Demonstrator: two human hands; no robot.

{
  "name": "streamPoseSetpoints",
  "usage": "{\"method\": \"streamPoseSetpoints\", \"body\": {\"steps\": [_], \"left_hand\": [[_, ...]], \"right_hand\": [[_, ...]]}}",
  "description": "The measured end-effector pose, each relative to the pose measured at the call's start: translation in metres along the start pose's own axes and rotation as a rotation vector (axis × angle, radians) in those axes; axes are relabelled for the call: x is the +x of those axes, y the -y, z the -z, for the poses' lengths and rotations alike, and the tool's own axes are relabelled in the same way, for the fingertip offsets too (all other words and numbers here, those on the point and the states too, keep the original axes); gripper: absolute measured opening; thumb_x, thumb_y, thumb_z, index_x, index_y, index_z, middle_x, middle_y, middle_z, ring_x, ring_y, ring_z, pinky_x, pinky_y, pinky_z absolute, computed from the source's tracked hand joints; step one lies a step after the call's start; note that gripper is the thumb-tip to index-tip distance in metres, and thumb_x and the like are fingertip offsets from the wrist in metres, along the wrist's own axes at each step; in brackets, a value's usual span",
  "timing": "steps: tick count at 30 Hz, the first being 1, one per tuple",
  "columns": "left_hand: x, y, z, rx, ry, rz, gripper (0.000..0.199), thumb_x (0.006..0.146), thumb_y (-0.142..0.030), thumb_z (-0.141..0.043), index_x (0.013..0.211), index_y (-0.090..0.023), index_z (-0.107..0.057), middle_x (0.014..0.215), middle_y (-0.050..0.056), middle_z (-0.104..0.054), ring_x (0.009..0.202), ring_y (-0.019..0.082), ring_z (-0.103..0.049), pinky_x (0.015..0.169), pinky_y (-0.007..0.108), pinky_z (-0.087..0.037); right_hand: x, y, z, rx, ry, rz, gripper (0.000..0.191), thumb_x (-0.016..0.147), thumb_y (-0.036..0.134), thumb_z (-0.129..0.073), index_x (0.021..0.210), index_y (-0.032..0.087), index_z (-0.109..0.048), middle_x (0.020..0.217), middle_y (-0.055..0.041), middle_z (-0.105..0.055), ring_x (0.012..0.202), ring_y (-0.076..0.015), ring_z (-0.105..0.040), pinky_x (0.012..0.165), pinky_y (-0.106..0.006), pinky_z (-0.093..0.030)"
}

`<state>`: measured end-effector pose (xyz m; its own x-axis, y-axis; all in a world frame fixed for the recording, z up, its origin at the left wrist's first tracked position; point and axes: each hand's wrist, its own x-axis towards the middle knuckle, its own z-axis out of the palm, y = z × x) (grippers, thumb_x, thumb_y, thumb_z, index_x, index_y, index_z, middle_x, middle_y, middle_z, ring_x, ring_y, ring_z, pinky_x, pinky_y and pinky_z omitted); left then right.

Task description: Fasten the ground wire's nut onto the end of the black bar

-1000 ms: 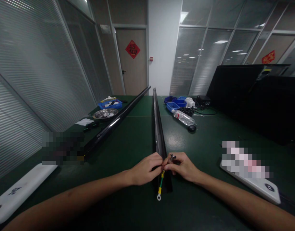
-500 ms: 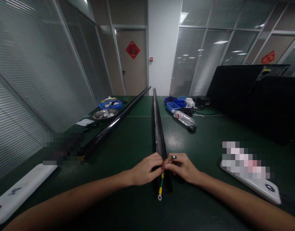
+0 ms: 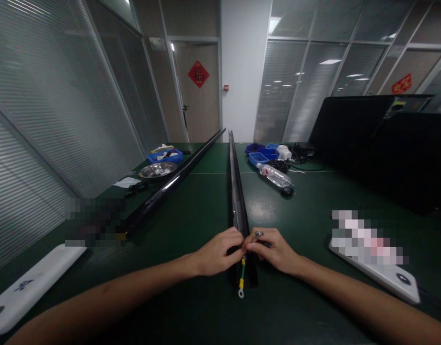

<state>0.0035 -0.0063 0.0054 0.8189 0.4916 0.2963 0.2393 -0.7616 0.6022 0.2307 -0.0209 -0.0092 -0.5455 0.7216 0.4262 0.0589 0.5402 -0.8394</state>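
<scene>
A long dark metal channel (image 3: 236, 191) lies lengthwise on the green table, its near end under my hands. My left hand (image 3: 222, 251) and my right hand (image 3: 271, 249) meet over it, fingertips pinched together at one spot; what they pinch is too small and covered to make out. A ring shows on my right hand. Just below the fingertips, a short green wire (image 3: 242, 271) with yellow sleeves hangs toward me, ending in a ring terminal (image 3: 241, 292). Its upper end is by my fingers.
A second dark rail (image 3: 170, 184) slants across the left. Behind it are a metal dish (image 3: 158, 170) and a blue tray (image 3: 170, 157). At right are blue bins (image 3: 258, 159), a plastic bottle (image 3: 276, 177), black monitors (image 3: 353, 129) and a white device (image 3: 382, 279). Another white device (image 3: 33, 287) lies front left.
The ring terminal has swung slightly to the right and up. Both hands keep almost the same place and pinch.
</scene>
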Motion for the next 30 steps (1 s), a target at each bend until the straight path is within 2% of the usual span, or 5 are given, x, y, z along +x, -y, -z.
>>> {"method": "streamPoseSetpoints", "body": {"steps": [5,11,18,24,30], "left_hand": [[-0.0002,-0.0013,0.0005,0.003,0.004,0.006,0.023,0.108,-0.027,-0.045,0.096,-0.016,-0.062,0.094,0.006,-0.063,0.093,0.020,-0.057,0.090,0.033,-0.047],[0.0008,0.0000,-0.0011,0.001,0.008,-0.006,0.024,0.108,-0.025,-0.043,0.100,-0.016,-0.063,0.098,0.007,-0.064,0.095,0.020,-0.057,0.093,0.034,-0.047],[0.0004,0.0017,-0.0015,-0.013,0.010,-0.002,0.025,0.108,-0.026,-0.042,0.099,-0.017,-0.063,0.097,0.007,-0.064,0.094,0.021,-0.057,0.092,0.035,-0.047],[0.0004,-0.0011,-0.0001,-0.023,0.006,0.013,0.023,0.108,-0.027,-0.045,0.099,-0.016,-0.063,0.097,0.007,-0.064,0.095,0.021,-0.057,0.092,0.035,-0.048],[0.0004,-0.0007,-0.0006,-0.017,0.002,0.004,0.021,0.107,-0.024,-0.046,0.098,-0.016,-0.063,0.096,0.006,-0.063,0.094,0.020,-0.057,0.092,0.034,-0.047]], "right_hand": [[0.0002,-0.0002,-0.0004,0.006,0.003,-0.014,0.022,0.102,0.033,-0.065,0.096,0.015,-0.077,0.083,-0.0030,-0.067,0.056,-0.0098,-0.056,0.055,-0.021,-0.047],[0.0016,0.0023,0.0001,-0.066,-0.010,0.039,0.021,0.099,0.033,-0.069,0.091,0.015,-0.077,0.082,-0.0034,-0.069,0.071,-0.0144,-0.063,0.068,-0.024,-0.049],[0.0003,0.0012,-0.0005,-0.054,-0.021,0.042,0.020,0.098,0.033,-0.071,0.092,0.015,-0.077,0.081,-0.0032,-0.068,0.067,-0.0134,-0.061,0.062,-0.023,-0.048],[-0.0002,0.0023,-0.0004,-0.032,-0.007,0.038,0.023,0.102,0.033,-0.064,0.096,0.015,-0.078,0.084,-0.0047,-0.069,0.062,-0.0121,-0.059,0.056,-0.022,-0.048],[0.0013,0.0024,0.0009,-0.037,0.004,0.027,0.022,0.102,0.032,-0.064,0.098,0.015,-0.078,0.085,-0.0042,-0.069,0.065,-0.0125,-0.061,0.062,-0.023,-0.051]]}}
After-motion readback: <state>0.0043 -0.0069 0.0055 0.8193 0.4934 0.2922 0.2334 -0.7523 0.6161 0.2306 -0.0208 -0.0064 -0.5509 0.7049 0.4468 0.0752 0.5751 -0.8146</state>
